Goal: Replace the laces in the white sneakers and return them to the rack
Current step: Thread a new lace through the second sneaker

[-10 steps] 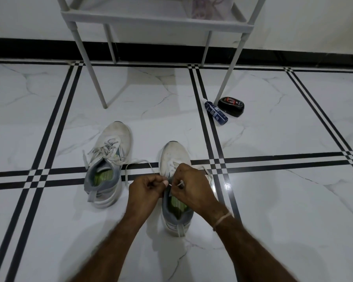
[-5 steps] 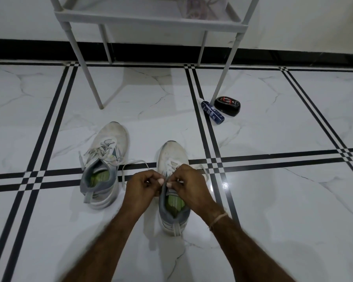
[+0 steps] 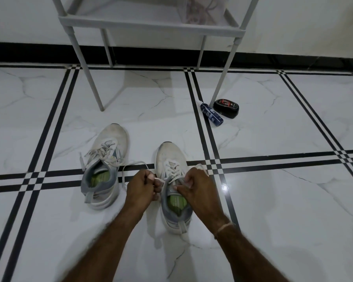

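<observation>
Between my left hand (image 3: 142, 187) and right hand (image 3: 199, 187): sneaker (image 3: 170, 154), toe away; each pinches a lace end (image 3: 157, 179), spread apart, presumably to snug the lacing.

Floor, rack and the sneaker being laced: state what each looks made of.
Floor: polished marble-look tile, ceramic or stone; glare spot, grey veins, black stripes.
Rack: likely painted metal or plastic tubing; matte pale grey, thin round legs.
Sneaker being laced: apparently white mesh fabric upper, grey padded collar, flat woven laces; toe scuffed.
</observation>
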### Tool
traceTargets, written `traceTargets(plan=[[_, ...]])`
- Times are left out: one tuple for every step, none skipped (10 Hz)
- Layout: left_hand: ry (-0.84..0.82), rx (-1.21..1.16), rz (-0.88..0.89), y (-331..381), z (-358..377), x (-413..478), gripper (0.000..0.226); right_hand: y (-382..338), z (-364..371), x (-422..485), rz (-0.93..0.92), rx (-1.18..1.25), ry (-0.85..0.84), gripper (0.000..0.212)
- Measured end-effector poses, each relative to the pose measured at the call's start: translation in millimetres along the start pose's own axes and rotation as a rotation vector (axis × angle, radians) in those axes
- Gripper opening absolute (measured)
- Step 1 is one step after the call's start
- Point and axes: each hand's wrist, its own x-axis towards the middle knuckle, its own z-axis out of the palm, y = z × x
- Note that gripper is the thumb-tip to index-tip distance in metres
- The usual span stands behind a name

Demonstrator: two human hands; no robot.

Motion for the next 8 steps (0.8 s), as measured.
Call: traceTargets(plan=[[0.08, -0.008, 0.063, 13, -8, 2, 0.023, 2, 2, -1, 0.064, 0.099, -0.021, 0.029], [0.184, -0.695, -0.067, 51, -25, 15, 0.028, 2, 2, 1, 0.092, 0.131, 0.005, 0.031], [0.28, -0.792, 0.032, 70, -59, 23, 0.025, 6, 4, -1, 0.108, 0.105, 0.002, 0.03], [0.133, 0.388, 0.425, 42, -55, 13, 0.008, 10, -1, -3, 0.132, 0.081, 0.011, 0.031], [-0.136, 0.941, 0.442, 10, -39, 8, 0.036, 5, -4, 2, 0.114, 0.074, 0.004, 0.032], [-0.133, 0.571, 0.433, 18, -33, 6, 0.039, 1, -4, 8, 0.112, 0.101, 0.006, 0.032], [-0.058, -0.678, 0.022, 45, -33, 9, 0.031, 5, -2, 6, 0.127, 0.101, 0.005, 0.031], [0.094, -0.749, -0.016, 53, -44, 15, 0.028, 10, 0, 2, 0.144, 0.105, -0.004, 0.031]])
